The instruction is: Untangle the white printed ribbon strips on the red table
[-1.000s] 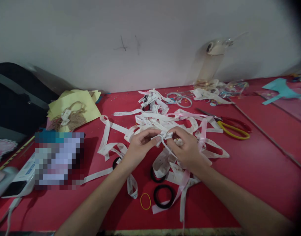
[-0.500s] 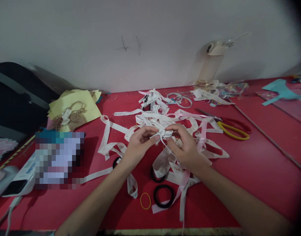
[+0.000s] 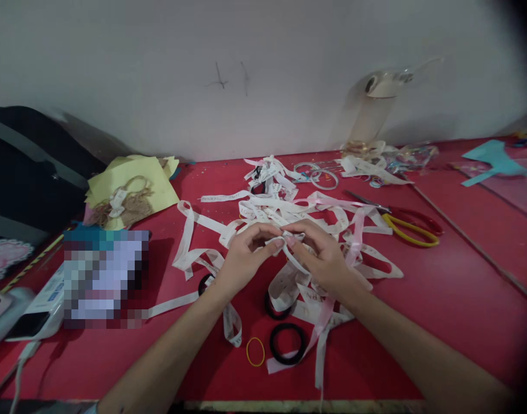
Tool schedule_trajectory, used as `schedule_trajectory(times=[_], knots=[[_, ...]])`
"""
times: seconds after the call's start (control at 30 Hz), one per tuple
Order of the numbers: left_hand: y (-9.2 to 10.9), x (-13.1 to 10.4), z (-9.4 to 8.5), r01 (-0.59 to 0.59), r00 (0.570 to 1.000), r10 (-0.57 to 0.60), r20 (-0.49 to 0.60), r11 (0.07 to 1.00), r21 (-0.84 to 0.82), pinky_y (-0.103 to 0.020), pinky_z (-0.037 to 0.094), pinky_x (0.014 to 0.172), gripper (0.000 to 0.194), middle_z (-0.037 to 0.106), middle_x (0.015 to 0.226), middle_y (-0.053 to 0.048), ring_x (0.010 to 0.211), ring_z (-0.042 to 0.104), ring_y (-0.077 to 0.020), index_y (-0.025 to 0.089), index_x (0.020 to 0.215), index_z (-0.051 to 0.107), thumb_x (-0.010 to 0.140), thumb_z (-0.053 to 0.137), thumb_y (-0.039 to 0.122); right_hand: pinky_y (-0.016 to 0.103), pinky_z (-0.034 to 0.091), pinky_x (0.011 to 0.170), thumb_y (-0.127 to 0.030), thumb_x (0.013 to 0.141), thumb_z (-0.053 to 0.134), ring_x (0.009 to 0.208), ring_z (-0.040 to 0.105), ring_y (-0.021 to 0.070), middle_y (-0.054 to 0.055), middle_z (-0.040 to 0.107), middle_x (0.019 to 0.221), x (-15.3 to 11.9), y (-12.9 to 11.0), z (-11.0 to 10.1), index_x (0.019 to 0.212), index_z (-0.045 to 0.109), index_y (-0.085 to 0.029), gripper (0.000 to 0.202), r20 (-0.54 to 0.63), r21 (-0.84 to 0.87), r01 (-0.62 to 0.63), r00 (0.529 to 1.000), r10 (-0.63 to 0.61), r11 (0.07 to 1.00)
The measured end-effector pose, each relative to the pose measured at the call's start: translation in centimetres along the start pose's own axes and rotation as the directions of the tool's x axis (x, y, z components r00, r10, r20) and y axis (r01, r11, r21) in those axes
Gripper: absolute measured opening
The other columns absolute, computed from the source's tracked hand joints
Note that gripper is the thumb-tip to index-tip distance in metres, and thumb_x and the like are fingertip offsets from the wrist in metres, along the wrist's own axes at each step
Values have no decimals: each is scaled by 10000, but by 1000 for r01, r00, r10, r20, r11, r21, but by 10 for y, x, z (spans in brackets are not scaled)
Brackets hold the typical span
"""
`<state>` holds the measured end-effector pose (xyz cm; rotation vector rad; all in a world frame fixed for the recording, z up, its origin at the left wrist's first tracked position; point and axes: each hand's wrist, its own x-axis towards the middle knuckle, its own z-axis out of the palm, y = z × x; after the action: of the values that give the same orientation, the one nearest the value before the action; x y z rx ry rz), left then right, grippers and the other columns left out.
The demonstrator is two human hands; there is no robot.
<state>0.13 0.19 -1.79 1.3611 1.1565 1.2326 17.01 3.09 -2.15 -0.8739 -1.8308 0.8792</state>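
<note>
We're over the red bench and both our hands meet above the tangle of white printed ribbons. Our left hand pinches one white ribbon strip between thumb and fingertips, and our right hand pinches the same strip from the other side, fingertips touching at the middle. The strip's free length trails down and toward us from the pinch, running under the right hand, so that hand is nearer its loose end. Just below lie a black hair tie and a yellow rubber band. Yellow-handled scissors rest well off to the right.
</note>
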Motion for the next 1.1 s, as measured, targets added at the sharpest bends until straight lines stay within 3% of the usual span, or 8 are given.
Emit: schedule_trajectory(times=[0.23,0.5,0.67,0.77,0.83,0.93,1.1], knots=[[3,0,0,12,999,-14,41,999,45,-262,467,810,219,651,973,-54,916,604,-156,181,964,631,818,637,345,281,465,768,-304,885,572,818,589,146,13,628,867,1,2,0,895,620,-212,104,-9,70,-80,997,81,994],[2,1,-1,15,1000,-15,0,998,59,-241,466,760,217,640,940,-36,880,604,-143,178,919,604,791,667,341,275,472,744,-365,869,595,803,593,149,15,636,866,0,4,2,897,632,-220,152,-8,114,-163,986,165,980],[1,1,-1,31,999,-31,-35,1000,-1,-226,467,718,204,631,877,-11,813,605,-121,183,856,574,766,693,321,269,459,775,-380,822,650,878,578,157,18,627,962,-1,-1,3,988,621,-237,221,-12,133,-145,989,148,980],[2,2,-2,29,999,-30,-38,1000,-6,-215,464,710,171,625,846,0,788,599,-110,182,840,587,780,681,311,245,446,633,-406,809,653,698,548,122,6,627,883,-1,-2,3,981,626,-230,247,44,132,-231,973,227,964],[4,3,-3,24,999,-24,-40,1000,7,-210,465,707,147,624,834,-1,775,594,-108,181,843,612,802,658,314,228,398,523,-421,793,665,563,476,90,-9,616,803,0,1,2,963,635,-223,263,63,162,-294,956,287,942],[6,2,-4,-1,1000,1,22,1000,-26,-222,475,768,154,644,924,-20,858,606,-125,192,931,645,817,646,295,213,392,512,-416,772,690,552,474,78,-14,620,789,2,6,1,955,656,-224,268,75,304,-350,936,344,886],[5,1,-7,-88,984,103,148,991,-104,-259,480,841,220,655,1005,-35,930,616,-141,220,1032,643,812,657,218,175,420,529,-371,744,730,610,559,79,-32,624,751,4,6,0,870,657,-234,200,140,619,-420,890,434,664]])
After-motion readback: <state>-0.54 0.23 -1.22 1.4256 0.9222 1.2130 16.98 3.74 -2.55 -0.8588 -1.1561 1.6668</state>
